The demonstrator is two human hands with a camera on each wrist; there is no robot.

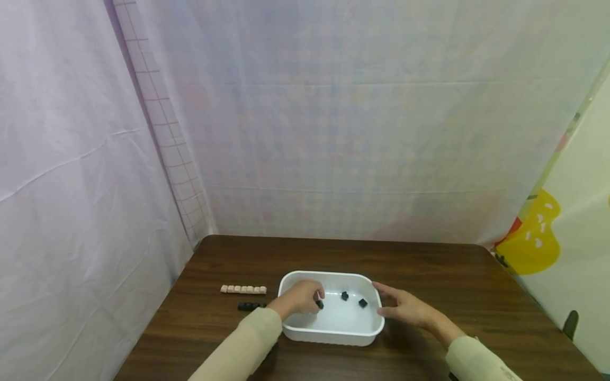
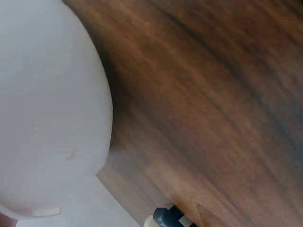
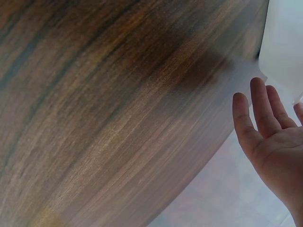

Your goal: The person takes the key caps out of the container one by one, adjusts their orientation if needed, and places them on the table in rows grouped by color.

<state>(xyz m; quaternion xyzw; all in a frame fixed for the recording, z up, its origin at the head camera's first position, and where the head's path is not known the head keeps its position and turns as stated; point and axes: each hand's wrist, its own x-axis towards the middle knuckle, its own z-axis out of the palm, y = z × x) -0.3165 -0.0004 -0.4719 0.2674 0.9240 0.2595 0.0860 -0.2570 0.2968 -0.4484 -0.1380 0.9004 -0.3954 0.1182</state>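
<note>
A white rectangular tray (image 1: 333,336) stands on the table with black keycaps inside. My left hand (image 1: 304,297) reaches into its left part, fingers curled, pinching a black keycap (image 1: 320,305) at the fingertips. Two other black keycaps, one near the middle (image 1: 344,296) and one farther right (image 1: 362,303), lie on the tray floor. At the tray's right end my right hand (image 1: 405,307) rests against the rim with fingers fairly straight; the right wrist view shows this hand (image 3: 279,137) beside the tray wall (image 3: 286,52).
Left of the tray, a row of cream keycaps (image 1: 243,289) lies on the brown wooden table (image 1: 200,317). Nearer me is a row of black keycaps (image 1: 251,306), its right end partly behind my left wrist. A pale curtain (image 1: 333,132) hangs behind the table.
</note>
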